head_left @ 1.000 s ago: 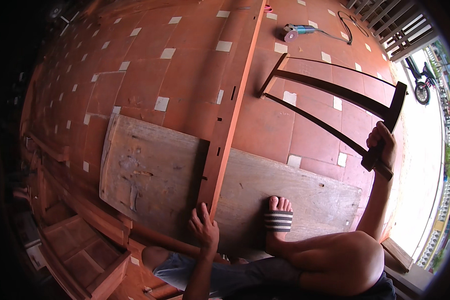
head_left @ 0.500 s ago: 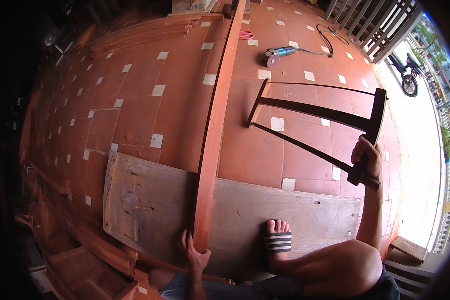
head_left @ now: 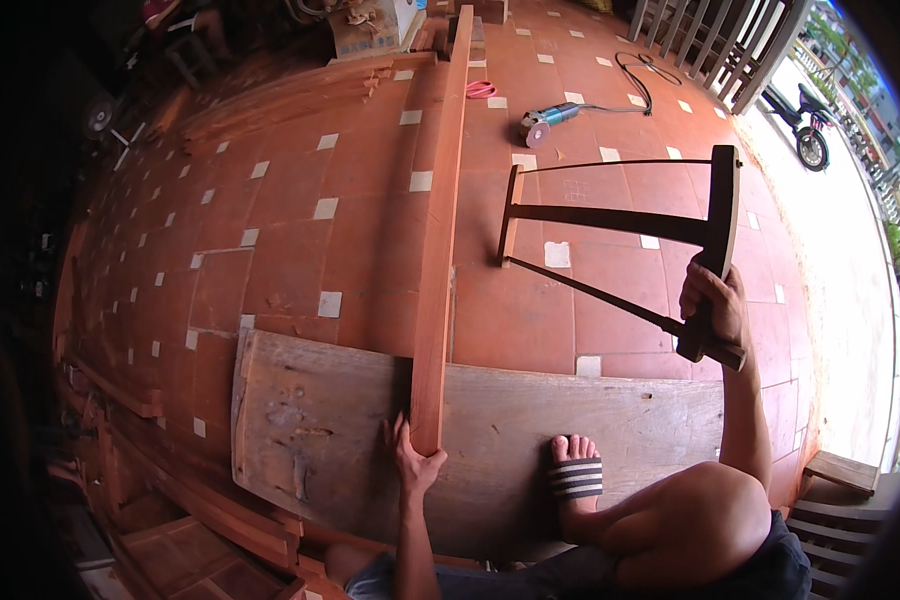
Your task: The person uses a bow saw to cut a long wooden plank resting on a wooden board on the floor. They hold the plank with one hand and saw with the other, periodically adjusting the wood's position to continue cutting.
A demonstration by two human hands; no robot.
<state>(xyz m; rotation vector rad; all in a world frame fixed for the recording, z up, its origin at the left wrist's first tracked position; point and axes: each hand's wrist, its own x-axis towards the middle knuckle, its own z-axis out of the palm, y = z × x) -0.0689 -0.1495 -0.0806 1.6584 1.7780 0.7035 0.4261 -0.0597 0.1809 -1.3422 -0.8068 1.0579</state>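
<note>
A long reddish wooden beam [head_left: 438, 250] runs from near me far across the floor, its near part lying over a weathered wide plank [head_left: 590, 405]. My left hand [head_left: 415, 462] is closed round the beam's near end, thumb on the right side and fingers on the left. To the right, my right hand [head_left: 715, 298] grips a wooden frame saw [head_left: 620, 222] by its near upright, holding it up above the tiles. The saw stands apart from the beam. My sandalled foot [head_left: 577, 478] rests on the plank, right of the beam.
An angle grinder [head_left: 550, 122] with its cord lies on the tiled floor beyond the saw. Pink-handled scissors [head_left: 481, 89] lie close to the beam. More timber [head_left: 300, 95] is stacked at the far left, with wooden framework [head_left: 205, 510] at near left. A slatted gate [head_left: 720, 45] stands far right.
My left hand and the beam have shifted away from me over the plank. The saw in my right hand has moved left and turned slightly. My view has shifted a little.
</note>
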